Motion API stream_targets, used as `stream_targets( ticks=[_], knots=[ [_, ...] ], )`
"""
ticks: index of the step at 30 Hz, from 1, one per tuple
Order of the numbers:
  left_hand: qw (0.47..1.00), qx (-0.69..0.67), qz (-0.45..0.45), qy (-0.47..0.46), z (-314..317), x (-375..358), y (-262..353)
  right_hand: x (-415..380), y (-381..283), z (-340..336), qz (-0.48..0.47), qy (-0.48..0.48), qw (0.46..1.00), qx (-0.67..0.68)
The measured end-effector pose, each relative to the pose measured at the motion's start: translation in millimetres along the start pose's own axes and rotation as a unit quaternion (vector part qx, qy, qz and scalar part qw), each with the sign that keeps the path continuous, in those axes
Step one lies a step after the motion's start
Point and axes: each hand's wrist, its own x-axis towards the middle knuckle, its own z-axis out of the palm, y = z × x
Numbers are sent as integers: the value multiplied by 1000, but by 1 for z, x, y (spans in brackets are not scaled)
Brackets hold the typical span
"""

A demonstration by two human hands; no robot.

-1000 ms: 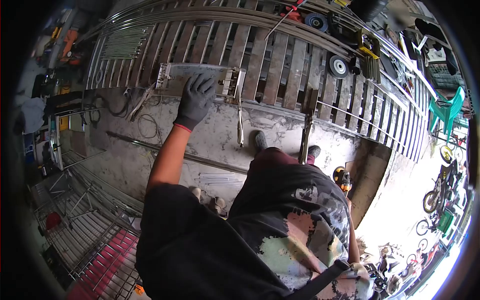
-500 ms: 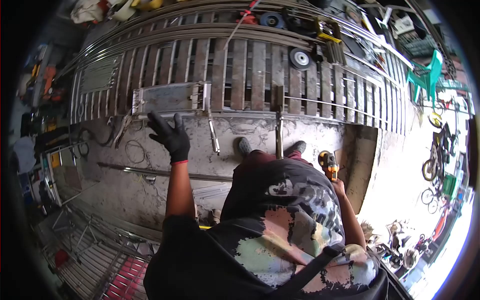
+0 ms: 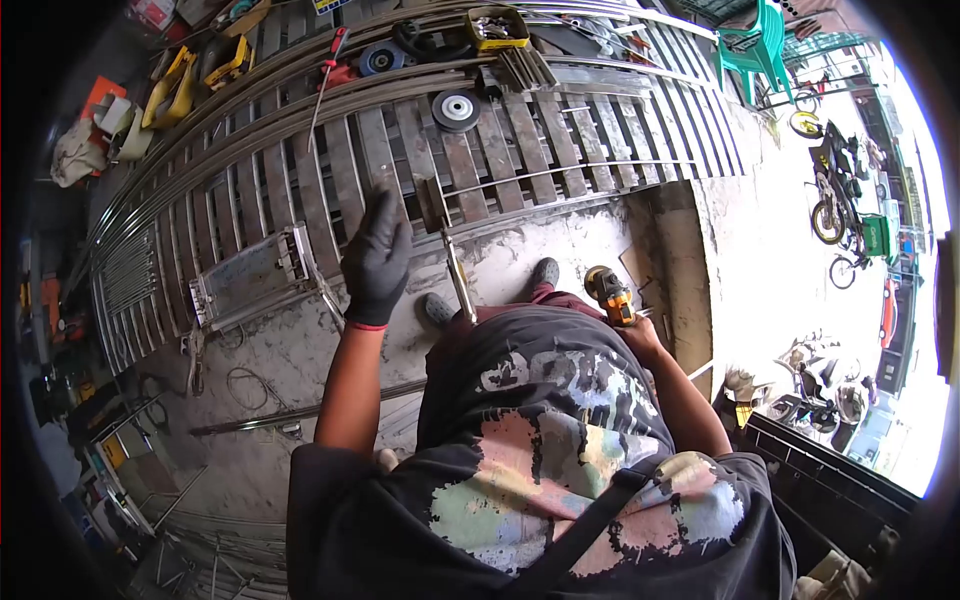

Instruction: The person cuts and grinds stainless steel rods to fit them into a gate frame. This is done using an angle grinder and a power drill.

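Observation:
My left hand (image 3: pixel 378 262), in a black glove, is raised near the front edge of the slatted metal table (image 3: pixel 375 145). Its fingers point up and it holds nothing. To its left, a rectangular metal frame (image 3: pixel 250 280) lies at the table edge. Just right of the glove, a long metal bar or clamp (image 3: pixel 457 270) sticks out from the edge toward my body. Down at my right side, my right hand (image 3: pixel 643 338) grips a yellow and black cordless power tool (image 3: pixel 610 293), which looks like an angle grinder.
On the table are a wheel (image 3: pixel 456 110), a red-handled rod (image 3: pixel 330 75), long metal rods and a yellow bin (image 3: pixel 497 28). A recess (image 3: pixel 675 240) lies in the floor at right. Beyond stand a green chair (image 3: pixel 755 50) and a motorbike (image 3: pixel 830 185).
The view has swung right, so the table and frame appear farther left and tilted. My left hand's spread fingers have drawn closer together. The power tool stays in my right hand.

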Motion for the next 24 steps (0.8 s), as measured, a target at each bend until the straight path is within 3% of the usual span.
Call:
stream_targets(
  ticks=[4,7,10,16,18,20,22,24],
  knots=[
    [986,-47,103,-125,82,38,61,14,24,-17,3,-5,1000,18],
    [956,49,219,-187,163,47,65,40,55,-30,-14,-12,1000,24],
    [942,109,216,-231,242,64,89,69,77,-55,15,-15,1000,-8],
    [887,326,200,-257,412,76,121,118,119,-126,-9,-31,997,67],
    [887,355,228,-189,458,73,122,122,125,-157,-9,-48,995,81],
    [855,402,218,-244,494,68,120,126,127,-182,24,-59,996,58],
    [810,452,188,-322,517,67,129,140,153,-184,-3,-34,995,89],
    [814,471,211,-267,529,66,127,148,171,-184,-15,-38,994,100]
  ],
)
